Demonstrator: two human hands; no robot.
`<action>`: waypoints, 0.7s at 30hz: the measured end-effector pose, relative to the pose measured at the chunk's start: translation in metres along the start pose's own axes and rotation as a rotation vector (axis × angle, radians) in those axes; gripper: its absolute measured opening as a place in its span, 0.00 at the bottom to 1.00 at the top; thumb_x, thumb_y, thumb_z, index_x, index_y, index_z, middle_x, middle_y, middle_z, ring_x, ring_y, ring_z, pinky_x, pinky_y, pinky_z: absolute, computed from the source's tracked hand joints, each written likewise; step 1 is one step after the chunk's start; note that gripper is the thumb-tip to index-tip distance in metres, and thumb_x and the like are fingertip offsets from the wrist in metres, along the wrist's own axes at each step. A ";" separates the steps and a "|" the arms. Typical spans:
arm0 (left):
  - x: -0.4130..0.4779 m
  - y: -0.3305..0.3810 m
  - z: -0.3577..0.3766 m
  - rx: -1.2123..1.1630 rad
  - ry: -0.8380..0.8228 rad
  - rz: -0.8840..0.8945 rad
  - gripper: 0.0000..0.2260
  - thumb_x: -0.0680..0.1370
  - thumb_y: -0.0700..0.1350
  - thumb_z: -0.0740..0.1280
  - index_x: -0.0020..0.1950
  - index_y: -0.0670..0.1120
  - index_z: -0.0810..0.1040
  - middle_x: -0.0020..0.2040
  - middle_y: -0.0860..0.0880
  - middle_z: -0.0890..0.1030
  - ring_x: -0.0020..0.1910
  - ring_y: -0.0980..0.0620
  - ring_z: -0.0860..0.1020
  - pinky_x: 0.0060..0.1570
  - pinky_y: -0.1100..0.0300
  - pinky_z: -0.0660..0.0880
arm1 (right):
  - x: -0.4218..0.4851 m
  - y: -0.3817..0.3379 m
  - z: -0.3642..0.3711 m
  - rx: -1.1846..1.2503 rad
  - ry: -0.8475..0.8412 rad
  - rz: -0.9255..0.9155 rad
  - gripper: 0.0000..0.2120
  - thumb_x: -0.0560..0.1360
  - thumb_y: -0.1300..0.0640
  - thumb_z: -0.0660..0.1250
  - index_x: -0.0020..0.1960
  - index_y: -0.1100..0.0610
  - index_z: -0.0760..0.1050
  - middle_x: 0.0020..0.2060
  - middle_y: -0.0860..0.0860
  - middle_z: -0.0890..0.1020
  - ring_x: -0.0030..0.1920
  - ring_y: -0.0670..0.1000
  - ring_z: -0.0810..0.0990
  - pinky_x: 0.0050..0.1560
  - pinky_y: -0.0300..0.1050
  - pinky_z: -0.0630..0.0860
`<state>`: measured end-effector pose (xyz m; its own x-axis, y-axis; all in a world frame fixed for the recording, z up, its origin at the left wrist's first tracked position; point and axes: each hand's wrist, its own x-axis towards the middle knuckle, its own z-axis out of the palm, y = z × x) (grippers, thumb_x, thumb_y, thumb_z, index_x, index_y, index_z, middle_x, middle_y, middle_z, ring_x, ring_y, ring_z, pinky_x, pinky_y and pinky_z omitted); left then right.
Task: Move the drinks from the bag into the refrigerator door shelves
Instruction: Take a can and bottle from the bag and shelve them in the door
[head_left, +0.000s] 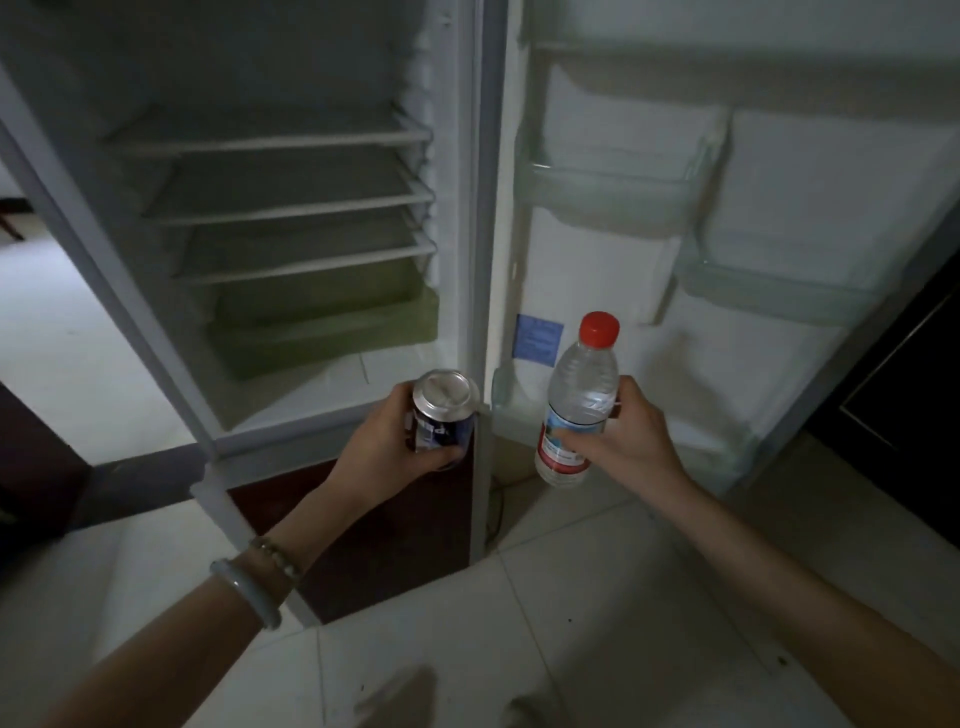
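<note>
My left hand (387, 441) grips a dark blue drink can (444, 415) with a silver top, held upright in front of the fridge's lower edge. My right hand (626, 441) holds a clear water bottle (579, 400) with a red cap and a red-and-blue label, upright, just in front of the open door's bottom shelf (506, 387). The refrigerator door (779, 182) stands open to the right. It carries a clear upper shelf (613, 192) and a clear middle shelf (774, 291), both holding nothing. The bag is out of sight.
The fridge cabinet (270, 208) on the left has three bare shelves and a greenish drawer (322, 332) at the bottom. A blue sticker (537, 343) sits on the door's inner edge. Pale floor tiles (519, 649) lie below; dark furniture (893, 395) stands at the right.
</note>
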<state>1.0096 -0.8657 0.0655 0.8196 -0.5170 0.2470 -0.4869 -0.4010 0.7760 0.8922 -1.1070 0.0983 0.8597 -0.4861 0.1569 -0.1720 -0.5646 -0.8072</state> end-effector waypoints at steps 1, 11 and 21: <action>0.008 0.002 0.002 0.001 0.010 0.001 0.32 0.63 0.49 0.78 0.62 0.51 0.67 0.55 0.54 0.77 0.53 0.53 0.77 0.49 0.58 0.75 | 0.009 0.001 0.000 -0.003 -0.001 -0.008 0.29 0.61 0.57 0.79 0.56 0.57 0.69 0.46 0.47 0.76 0.45 0.47 0.76 0.43 0.40 0.72; 0.087 0.000 0.051 -0.002 0.099 -0.073 0.32 0.64 0.47 0.78 0.63 0.49 0.68 0.55 0.55 0.76 0.53 0.55 0.75 0.48 0.65 0.70 | 0.127 0.046 0.029 -0.004 -0.129 -0.119 0.28 0.61 0.56 0.79 0.54 0.54 0.67 0.47 0.49 0.77 0.48 0.51 0.78 0.42 0.45 0.75; 0.118 -0.031 0.058 0.017 0.050 -0.105 0.31 0.62 0.48 0.79 0.60 0.54 0.67 0.55 0.54 0.77 0.52 0.55 0.76 0.49 0.59 0.75 | 0.161 0.081 0.086 0.121 -0.168 0.009 0.29 0.60 0.57 0.80 0.56 0.49 0.69 0.48 0.47 0.79 0.50 0.49 0.78 0.51 0.50 0.78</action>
<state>1.1037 -0.9579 0.0367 0.8802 -0.4333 0.1939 -0.4023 -0.4641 0.7892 1.0577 -1.1740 0.0093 0.9281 -0.3673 0.0606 -0.1295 -0.4713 -0.8724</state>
